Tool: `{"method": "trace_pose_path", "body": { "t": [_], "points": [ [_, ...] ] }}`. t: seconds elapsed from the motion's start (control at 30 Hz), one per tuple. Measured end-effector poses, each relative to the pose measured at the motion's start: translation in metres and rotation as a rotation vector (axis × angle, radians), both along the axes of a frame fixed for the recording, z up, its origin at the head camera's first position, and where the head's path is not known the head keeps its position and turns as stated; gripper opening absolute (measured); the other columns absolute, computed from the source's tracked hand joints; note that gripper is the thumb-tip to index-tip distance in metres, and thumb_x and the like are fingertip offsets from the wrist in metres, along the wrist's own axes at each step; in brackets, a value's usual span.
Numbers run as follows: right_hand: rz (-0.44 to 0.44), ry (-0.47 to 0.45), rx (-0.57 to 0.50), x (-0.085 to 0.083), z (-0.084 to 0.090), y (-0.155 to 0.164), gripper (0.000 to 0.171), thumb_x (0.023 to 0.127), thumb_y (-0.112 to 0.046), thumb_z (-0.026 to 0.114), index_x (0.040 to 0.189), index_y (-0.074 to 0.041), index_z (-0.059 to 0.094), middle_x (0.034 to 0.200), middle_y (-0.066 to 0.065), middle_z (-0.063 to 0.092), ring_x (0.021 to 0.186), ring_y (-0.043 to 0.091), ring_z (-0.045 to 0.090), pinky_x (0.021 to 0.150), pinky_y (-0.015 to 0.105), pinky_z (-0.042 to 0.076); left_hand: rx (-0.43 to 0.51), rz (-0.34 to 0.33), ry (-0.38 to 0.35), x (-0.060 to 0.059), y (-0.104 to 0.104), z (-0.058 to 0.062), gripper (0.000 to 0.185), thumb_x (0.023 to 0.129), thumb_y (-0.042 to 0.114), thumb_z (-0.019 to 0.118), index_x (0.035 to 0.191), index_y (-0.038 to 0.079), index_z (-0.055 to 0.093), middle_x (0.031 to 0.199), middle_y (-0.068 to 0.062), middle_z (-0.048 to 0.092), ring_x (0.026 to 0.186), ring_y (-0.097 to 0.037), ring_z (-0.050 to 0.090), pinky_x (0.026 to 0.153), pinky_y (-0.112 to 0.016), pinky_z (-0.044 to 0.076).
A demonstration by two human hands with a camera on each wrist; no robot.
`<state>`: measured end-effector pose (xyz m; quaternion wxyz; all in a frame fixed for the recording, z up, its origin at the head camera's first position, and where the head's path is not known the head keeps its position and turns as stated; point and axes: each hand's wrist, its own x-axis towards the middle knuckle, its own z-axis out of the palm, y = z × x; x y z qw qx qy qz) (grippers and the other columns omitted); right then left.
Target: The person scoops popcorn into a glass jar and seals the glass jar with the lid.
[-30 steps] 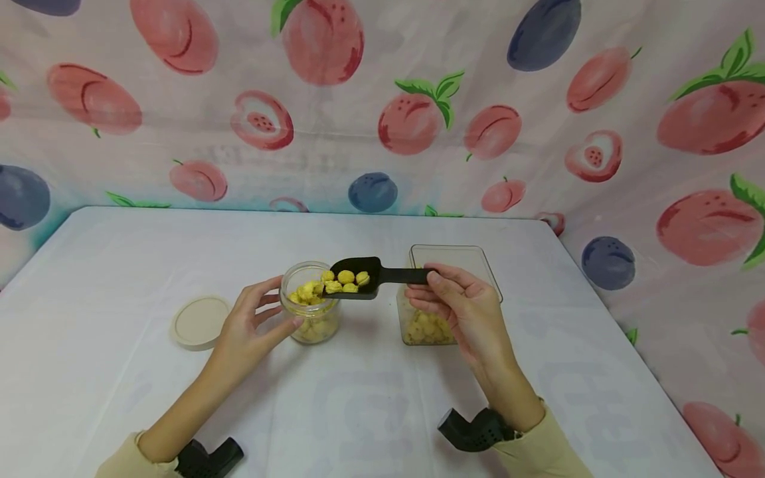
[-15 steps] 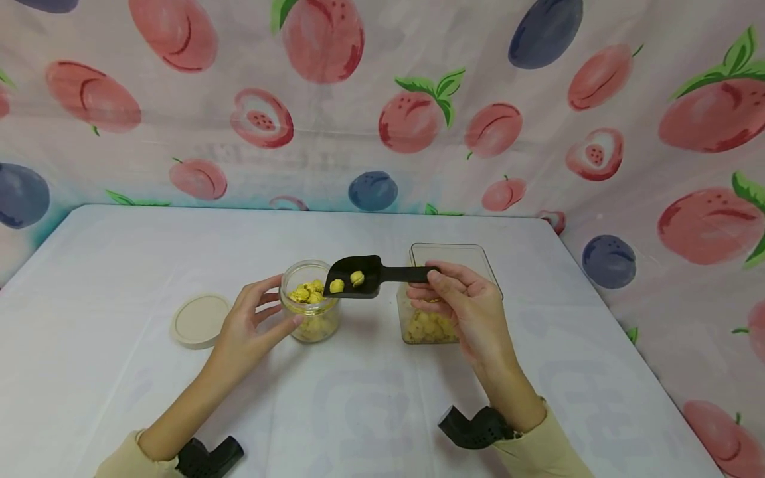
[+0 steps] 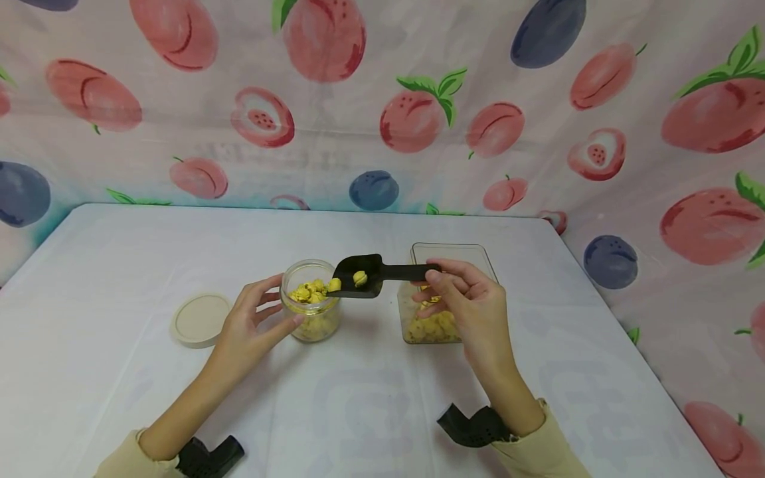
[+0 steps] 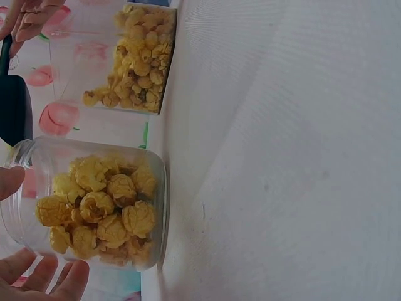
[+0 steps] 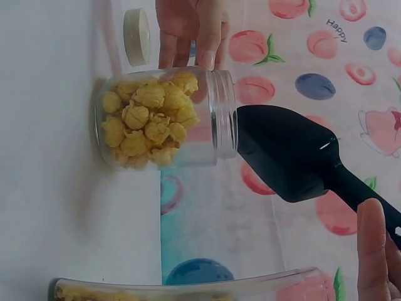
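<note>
My right hand (image 3: 469,302) pinches the handle of a black scoop (image 3: 373,287), its front lip right at the mouth of a clear glass jar (image 3: 319,320). Two pieces of yellow popcorn (image 3: 360,278) lie in the scoop. More popcorn (image 4: 109,213) fills the jar to a little over half its height in the left wrist view. The jar stands upright on the table, and my left hand (image 3: 254,322) holds its side near the rim, thumb in front and fingers behind. In the right wrist view the scoop (image 5: 288,153) tilts down towards the jar's opening.
A clear square container (image 3: 406,318) with popcorn in it stands on the right, partly behind my right hand. The jar's cream lid (image 3: 200,320) lies on the white tablecloth (image 3: 358,411) to the left. A fruit-printed curtain (image 3: 335,133) hangs behind the table.
Most of the popcorn has gone from the scoop, leaving two pieces. The scoop has shifted slightly right, and my right hand's lower fingers have spread. My left hand and the jar stay put.
</note>
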<state>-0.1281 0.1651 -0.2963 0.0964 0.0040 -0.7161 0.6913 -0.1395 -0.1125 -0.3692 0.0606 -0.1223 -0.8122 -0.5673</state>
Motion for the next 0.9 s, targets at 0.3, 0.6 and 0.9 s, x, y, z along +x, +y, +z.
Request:
{"method": "trace_pose_path", "body": {
  "t": [0.3,0.6,0.9],
  "points": [
    [-0.002,0.043,0.039,0.0005,0.0024,-0.0012,0.025,0.088,-0.014,0.064,0.109,-0.001,0.063,0.079,-0.001,0.072,0.065,0.018,0.067,0.058,0.032,0.058,-0.009,0.001,-0.013,0.0001,0.0004,0.0012,0.062,0.082,0.012,0.071,0.136,0.007,0.042,0.132,-0.011,0.040,0.116,-0.023,0.047,0.091,-0.003,0.040],
    [0.011,0.088,0.050,0.0002,0.0045,-0.0037,0.026,0.087,-0.011,0.064,0.110,0.001,0.062,0.078,-0.003,0.070,0.067,0.015,0.066,0.057,0.031,0.058,0.003,0.003,-0.010,0.0001,0.0008,0.0009,0.061,0.082,0.011,0.071,0.136,0.006,0.043,0.132,-0.011,0.041,0.116,-0.022,0.047,0.090,-0.002,0.040],
    [-0.005,0.084,0.036,-0.0002,0.0039,-0.0035,0.025,0.089,-0.012,0.063,0.111,-0.002,0.063,0.078,-0.003,0.070,0.066,0.017,0.067,0.058,0.032,0.059,-0.001,0.005,-0.027,0.0007,0.0011,0.0014,0.061,0.082,0.011,0.072,0.136,0.006,0.043,0.132,-0.010,0.041,0.115,-0.021,0.046,0.090,-0.002,0.040]
  ]
}}
